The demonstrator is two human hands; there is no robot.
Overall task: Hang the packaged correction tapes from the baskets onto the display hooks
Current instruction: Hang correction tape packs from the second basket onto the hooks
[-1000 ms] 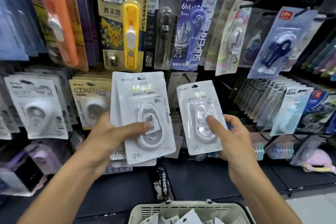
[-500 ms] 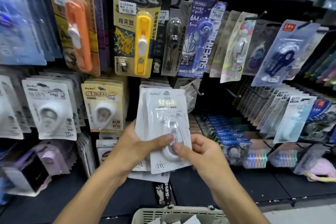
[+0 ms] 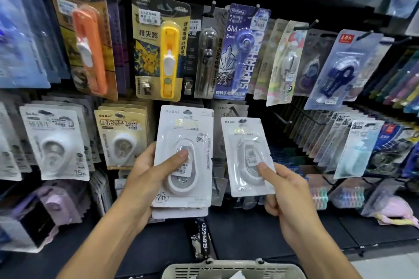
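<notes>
Left hand [image 3: 145, 172] grips a pack stack [image 3: 183, 156], right hand [image 3: 292, 190] pinches one pack [image 3: 247, 156], edges apart.

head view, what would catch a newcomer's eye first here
Front and centre, the left hand grips a stack of white correction tape packs, while the right hand pinches a single white pack beside it. Above them hangs a bright yellow Pikachu pack, with an orange one to its left.

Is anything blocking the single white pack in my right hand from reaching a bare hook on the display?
Nothing visible does: the white blister pack in the right hand sits below-left of a bare black hook.
</notes>
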